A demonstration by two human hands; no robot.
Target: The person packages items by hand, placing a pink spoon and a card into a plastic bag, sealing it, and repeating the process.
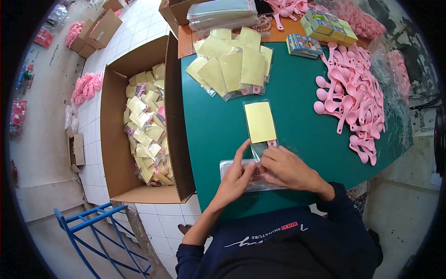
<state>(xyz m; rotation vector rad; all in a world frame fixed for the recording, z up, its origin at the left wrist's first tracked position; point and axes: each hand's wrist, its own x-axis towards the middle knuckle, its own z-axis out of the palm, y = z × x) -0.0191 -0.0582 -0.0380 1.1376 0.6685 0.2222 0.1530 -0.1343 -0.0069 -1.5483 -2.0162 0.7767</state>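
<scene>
A clear plastic bag [255, 153] lies on the green table with a yellow card [259, 122] inside it. The end of a pink measuring spoon [272, 143] shows below the card. At the bag's near end, my left hand [237, 179] has its index finger along the left edge and its thumb on the plastic. My right hand [288, 169] is closed, fingertips pinching the same end beside the left thumb; the exact grip is partly hidden. Under both hands is a stack of clear bags [226, 167].
Filled bags [230, 65] are piled at the table's back. Pink spoons [348, 88] are heaped at the right, near stacks of small cards [304, 45]. Left of the table stands a cardboard box [173, 125] of packed bags. A blue metal frame [93, 218] is at the lower left.
</scene>
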